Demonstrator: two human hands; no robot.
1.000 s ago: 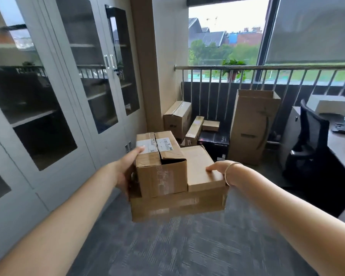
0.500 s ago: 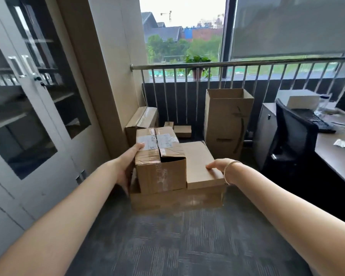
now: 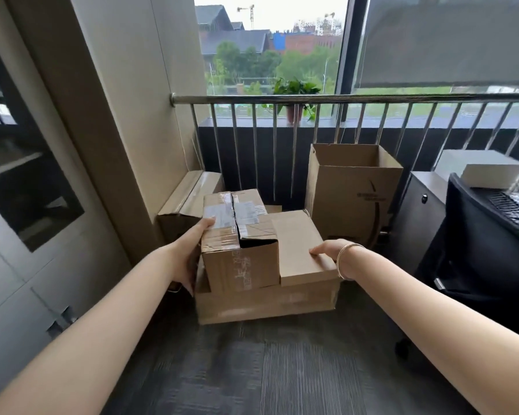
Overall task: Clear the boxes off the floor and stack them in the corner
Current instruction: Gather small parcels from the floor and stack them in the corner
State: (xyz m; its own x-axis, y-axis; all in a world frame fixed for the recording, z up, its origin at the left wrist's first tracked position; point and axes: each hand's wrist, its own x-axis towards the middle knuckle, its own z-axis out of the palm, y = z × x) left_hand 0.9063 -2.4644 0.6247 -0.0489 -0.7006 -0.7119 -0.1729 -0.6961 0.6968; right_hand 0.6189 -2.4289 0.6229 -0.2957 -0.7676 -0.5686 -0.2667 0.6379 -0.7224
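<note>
Grey carpet runs underfoot toward the window corner. Nearest, both hands carry a flat wide box with two smaller ones on top: the left hand wraps the left side, thumb over the taped box; the right hand curls its fingers onto the plain box. This load's long axis runs left to right. Straight ahead, beyond the fingers, a leaning box sits in the corner, a tall open carton to its right, the railing behind
</note>
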